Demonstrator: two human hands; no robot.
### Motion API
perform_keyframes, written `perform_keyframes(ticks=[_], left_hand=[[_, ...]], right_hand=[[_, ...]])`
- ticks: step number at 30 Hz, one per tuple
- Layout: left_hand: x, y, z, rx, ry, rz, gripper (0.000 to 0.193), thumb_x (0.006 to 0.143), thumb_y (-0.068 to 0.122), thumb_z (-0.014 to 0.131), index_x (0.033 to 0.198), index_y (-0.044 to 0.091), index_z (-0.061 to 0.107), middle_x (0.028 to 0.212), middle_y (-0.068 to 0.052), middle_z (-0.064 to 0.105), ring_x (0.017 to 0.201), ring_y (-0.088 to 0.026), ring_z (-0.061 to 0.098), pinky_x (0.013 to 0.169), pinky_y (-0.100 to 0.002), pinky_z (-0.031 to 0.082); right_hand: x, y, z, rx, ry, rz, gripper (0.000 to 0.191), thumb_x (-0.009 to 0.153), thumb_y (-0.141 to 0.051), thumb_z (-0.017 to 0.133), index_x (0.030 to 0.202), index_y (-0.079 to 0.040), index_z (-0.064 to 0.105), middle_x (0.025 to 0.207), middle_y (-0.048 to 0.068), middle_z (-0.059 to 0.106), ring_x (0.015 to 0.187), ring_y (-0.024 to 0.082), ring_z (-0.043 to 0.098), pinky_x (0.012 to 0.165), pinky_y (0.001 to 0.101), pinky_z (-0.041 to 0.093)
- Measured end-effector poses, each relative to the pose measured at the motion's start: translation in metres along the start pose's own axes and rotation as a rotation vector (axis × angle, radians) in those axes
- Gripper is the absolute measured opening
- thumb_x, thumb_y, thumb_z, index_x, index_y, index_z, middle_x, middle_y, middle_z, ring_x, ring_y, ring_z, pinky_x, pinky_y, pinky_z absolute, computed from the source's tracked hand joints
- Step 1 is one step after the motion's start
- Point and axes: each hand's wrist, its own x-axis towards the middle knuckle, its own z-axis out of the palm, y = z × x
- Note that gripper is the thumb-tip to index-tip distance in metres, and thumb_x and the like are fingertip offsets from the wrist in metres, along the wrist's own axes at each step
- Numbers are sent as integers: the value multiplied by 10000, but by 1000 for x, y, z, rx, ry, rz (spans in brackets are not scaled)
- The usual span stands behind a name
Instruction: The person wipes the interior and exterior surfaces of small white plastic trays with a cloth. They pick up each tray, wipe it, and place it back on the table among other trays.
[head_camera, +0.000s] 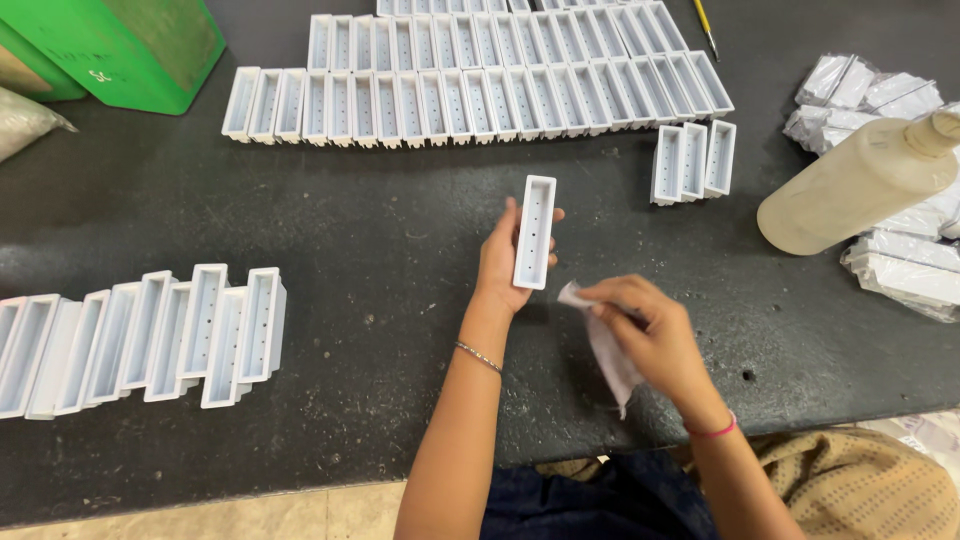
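My left hand (500, 262) holds a white oblong plastic tray piece (535, 232) upright above the dark table (380, 250), its open side with small holes facing me. Just to its lower right, my right hand (650, 335) pinches a small pale cloth (608, 352) whose tip sits close to the tray piece's lower end. A thin bangle circles my left wrist and a pink band my right.
Two long rows of the same white tray pieces (470, 85) lie at the back, three more (693, 162) at right, another leaning row (140, 340) at left. A cloudy plastic bottle (850, 190) and wrapped white packets (900, 275) lie right; green bins (120, 45) stand far left.
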Motion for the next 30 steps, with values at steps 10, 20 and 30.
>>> perform_keyframes(ticks=[10,20,30], left_hand=[[-23,23,24,-149,-256,-157,548,1065,421,531,1396,-13,583,1000,-94,643,782,-150,618,658,-297,540],[-10,7,10,-81,-145,-126,434,1113,377,553,1332,10,629,1197,-124,692,1035,-203,683,913,-349,583],[-5,11,-7,-206,-382,-76,470,1135,335,480,1497,42,546,1133,-131,671,874,-188,657,772,-317,560]], right_hand=[[42,-8,-2,109,295,-44,218,978,-38,660,1175,-64,748,1112,38,707,958,102,644,854,252,500],[79,-24,30,-100,337,-232,299,986,44,634,1241,-66,742,1090,109,635,883,191,637,749,275,509],[25,-27,52,-299,120,-462,443,835,96,642,1222,-95,743,1168,114,658,999,295,665,854,359,543]])
